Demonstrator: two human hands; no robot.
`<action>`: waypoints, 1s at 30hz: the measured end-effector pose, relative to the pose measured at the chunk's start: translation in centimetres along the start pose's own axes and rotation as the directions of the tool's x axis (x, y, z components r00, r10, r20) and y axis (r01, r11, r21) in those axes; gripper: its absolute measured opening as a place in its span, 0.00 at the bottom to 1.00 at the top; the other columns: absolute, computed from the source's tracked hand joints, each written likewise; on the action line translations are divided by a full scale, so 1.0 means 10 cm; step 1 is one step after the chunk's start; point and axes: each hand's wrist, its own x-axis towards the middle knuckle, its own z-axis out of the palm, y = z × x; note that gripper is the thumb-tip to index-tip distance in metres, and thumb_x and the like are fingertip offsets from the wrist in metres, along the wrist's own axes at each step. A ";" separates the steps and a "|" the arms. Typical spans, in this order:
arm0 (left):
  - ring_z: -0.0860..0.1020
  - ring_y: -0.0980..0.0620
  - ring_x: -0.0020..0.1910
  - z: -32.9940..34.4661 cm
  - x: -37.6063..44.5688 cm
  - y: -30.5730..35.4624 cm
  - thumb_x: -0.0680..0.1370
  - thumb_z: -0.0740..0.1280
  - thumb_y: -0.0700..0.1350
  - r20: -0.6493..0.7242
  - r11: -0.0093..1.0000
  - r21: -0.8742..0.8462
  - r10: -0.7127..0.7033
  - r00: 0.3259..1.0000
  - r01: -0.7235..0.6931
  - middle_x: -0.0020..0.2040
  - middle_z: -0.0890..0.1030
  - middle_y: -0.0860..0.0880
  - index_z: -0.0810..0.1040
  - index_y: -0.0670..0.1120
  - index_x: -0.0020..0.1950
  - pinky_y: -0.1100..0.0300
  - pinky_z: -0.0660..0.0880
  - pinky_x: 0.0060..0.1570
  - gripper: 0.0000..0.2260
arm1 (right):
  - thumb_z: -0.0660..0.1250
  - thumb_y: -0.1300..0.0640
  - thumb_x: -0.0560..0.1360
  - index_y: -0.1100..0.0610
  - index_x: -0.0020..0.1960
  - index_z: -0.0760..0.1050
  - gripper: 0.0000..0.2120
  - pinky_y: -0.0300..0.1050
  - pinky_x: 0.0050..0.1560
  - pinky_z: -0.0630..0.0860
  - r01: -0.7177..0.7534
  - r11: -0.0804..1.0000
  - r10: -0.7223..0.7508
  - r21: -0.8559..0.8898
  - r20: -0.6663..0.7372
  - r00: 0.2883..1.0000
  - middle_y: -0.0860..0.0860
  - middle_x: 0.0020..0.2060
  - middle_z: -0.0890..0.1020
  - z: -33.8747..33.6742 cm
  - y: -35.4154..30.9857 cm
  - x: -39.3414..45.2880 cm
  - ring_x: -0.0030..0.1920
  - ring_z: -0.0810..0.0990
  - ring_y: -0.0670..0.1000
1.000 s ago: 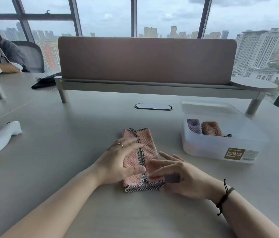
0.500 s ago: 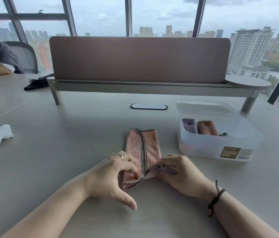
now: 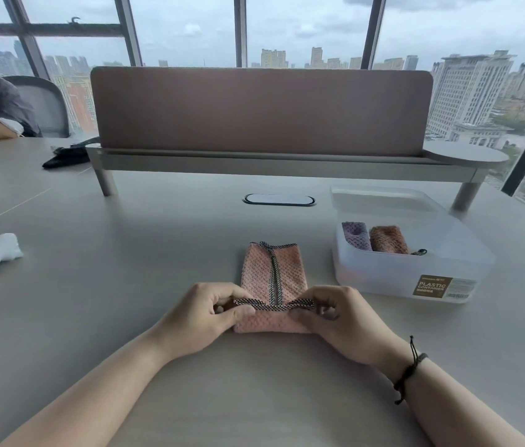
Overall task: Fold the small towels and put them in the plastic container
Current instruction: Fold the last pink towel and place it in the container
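Two rolled towels, a purple one (image 3: 356,235) and a brown one (image 3: 388,239), are already sitting in the plastic container (image 3: 409,272), so part of the job looks done. Just left of the container, the pink towel (image 3: 270,275) is lying on the table (image 3: 125,285), and the left hand (image 3: 204,312) and right hand (image 3: 340,312) are each pinching a near corner, fingers curled, lifting that edge over. It is probably the last fold before it goes in.

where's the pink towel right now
In the head view the pink towel lies mid-table, left of the plastic container; the left hand and right hand pinch its near edge.
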 end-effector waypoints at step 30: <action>0.69 0.48 0.27 0.15 0.09 -0.05 0.71 0.75 0.57 -0.115 0.977 0.212 -0.003 0.993 0.027 0.30 0.75 0.44 0.74 0.59 0.53 0.53 0.72 0.32 0.15 | 0.65 0.42 0.77 0.46 0.49 0.74 0.09 0.46 0.42 0.72 -0.101 0.951 0.061 -0.294 -0.140 0.988 0.48 0.41 0.83 0.16 -0.05 0.12 0.46 0.80 0.53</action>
